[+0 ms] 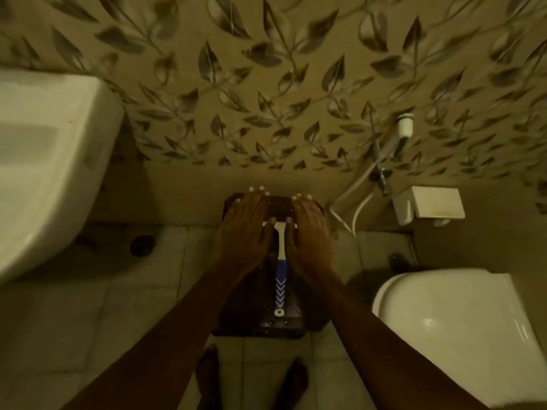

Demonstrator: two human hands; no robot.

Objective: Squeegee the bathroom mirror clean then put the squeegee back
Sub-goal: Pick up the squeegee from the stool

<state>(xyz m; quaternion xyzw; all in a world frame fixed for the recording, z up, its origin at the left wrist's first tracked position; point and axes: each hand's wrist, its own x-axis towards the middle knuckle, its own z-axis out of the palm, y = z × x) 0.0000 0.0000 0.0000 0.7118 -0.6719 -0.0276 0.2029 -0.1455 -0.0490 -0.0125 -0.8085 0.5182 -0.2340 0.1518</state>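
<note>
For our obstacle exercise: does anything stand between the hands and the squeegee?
Nothing visible does: the left hand and right hand lie flat either side of the squeegee, over the stool.

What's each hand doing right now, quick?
Left hand: open, fingers straight, holding nothing.
Right hand: open, fingers straight, holding nothing.
The squeegee lies between them on the stool.

Setting: small bathroom, domestic in look, dim light. White washbasin at left, white toilet at right. Hand sprayer with hose mounted on leaf-patterned wall. Pale tiled floor with round drain.
</note>
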